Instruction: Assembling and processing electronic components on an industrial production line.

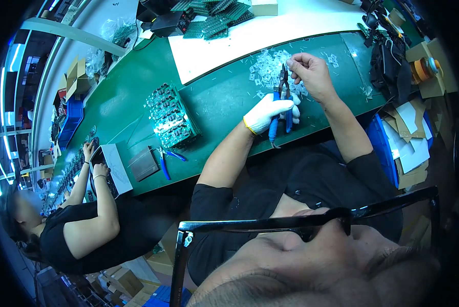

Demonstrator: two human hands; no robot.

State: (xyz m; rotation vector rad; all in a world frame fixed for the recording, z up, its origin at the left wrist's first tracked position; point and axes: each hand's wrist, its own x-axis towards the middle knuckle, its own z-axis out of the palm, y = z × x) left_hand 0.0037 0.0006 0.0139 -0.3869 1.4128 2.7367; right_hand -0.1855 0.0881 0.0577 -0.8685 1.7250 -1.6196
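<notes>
Presently, gloved left hand (268,113) — fingers wrapped round 1 pair of blue-handled pliers (283,83) at desk (224,97) edge; right hand (314,74) near tips, fingers bent — grip contents can't be told.

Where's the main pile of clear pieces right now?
Head view: the pile lies on the green table beyond the left hand, mostly left of the right hand.

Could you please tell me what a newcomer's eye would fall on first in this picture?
Probably the white-gloved left hand, gripping blue-handled pliers over the green bench, with the bare right hand beside their tips. Around the tips lies a heap of small clear pieces; a block of green circuit boards sits farther left.
</notes>
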